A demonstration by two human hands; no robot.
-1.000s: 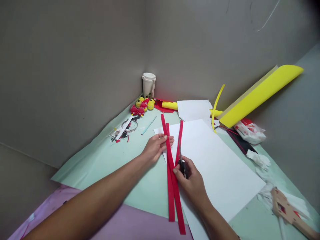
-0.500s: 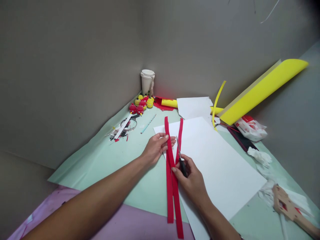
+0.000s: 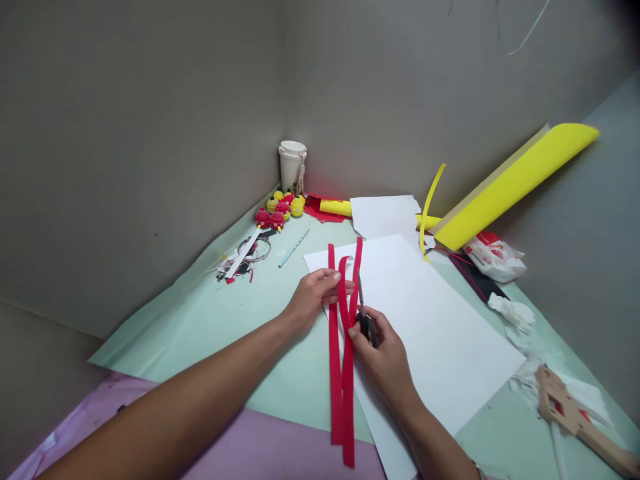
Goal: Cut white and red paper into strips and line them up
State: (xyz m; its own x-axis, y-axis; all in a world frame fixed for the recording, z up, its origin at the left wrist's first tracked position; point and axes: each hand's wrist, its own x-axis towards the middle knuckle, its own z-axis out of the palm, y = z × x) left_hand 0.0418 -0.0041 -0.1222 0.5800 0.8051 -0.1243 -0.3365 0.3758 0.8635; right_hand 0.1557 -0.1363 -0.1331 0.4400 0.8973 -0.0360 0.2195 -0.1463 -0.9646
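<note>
My left hand pinches a narrow red paper strip whose edge looks finely notched; its top end curls over. My right hand is closed around black-handled scissors, blades pointing away from me, while its thumb and a finger also grip the red strip lower down. A second long red strip lies beneath, to the left, and another length of red shows behind the scissors. Below both hands is a large white sheet, resting on the pale green table cover.
Red and yellow lantern-like balls sit by a white cup. Left of centre lie scraps and a pencil. To the right are a rolled yellow sheet, a tissue pack and a glue gun.
The held red strip has shifted and its top end now bends over above my left fingers. The scissors stand more upright. The whole view has shifted slightly.
</note>
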